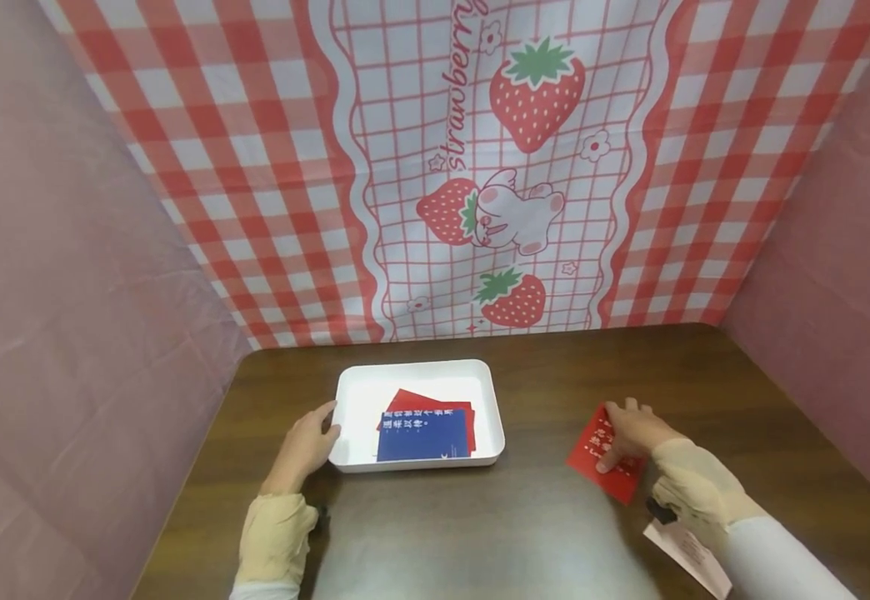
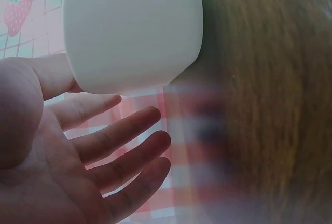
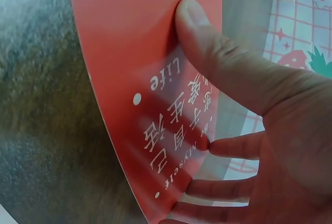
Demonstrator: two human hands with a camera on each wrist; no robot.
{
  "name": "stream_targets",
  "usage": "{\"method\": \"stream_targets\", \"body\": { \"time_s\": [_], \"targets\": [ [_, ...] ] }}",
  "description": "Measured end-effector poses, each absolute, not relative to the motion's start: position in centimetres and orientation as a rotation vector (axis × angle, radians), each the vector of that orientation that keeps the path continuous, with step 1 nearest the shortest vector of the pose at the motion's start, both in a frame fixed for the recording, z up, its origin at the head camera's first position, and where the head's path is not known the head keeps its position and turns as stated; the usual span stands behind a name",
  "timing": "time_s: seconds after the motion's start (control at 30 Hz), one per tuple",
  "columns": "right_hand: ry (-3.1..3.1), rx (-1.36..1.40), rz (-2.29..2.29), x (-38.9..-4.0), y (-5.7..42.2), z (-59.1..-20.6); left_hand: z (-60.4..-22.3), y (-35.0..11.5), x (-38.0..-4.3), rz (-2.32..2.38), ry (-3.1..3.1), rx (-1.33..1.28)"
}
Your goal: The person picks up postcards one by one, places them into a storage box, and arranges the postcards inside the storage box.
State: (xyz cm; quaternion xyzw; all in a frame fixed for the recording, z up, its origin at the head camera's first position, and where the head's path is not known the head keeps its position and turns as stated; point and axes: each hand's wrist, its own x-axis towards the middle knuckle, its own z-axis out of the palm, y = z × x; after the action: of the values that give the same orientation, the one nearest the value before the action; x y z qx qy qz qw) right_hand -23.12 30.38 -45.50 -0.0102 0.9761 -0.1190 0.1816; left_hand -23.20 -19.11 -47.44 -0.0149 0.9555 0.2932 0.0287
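Observation:
My right hand holds a red card with white printing, right of the tray. In the right wrist view its thumb lies on the printed face and the fingertips meet the card's far edge. My left hand is at the left end of a shallow white tray. From the left wrist, the thumb touches the tray wall, its tip hidden, while the other fingers spread loosely below it. Inside the tray a blue card with white writing lies over red cards.
A pale printed card lies on the brown wooden table near my right forearm, partly covered. A strawberry-patterned checked cloth hangs behind the table. Pink cloth walls stand at both sides.

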Motion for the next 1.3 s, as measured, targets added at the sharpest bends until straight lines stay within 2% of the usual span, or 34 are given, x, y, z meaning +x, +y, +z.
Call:
{"method": "stream_targets", "body": {
  "time_s": [1.3],
  "targets": [
    [2.872, -0.043, -0.169, -23.23, 30.0, -45.68, -47.17, -19.48, -23.59, 0.91, 2.957, -0.01]
  ]
}}
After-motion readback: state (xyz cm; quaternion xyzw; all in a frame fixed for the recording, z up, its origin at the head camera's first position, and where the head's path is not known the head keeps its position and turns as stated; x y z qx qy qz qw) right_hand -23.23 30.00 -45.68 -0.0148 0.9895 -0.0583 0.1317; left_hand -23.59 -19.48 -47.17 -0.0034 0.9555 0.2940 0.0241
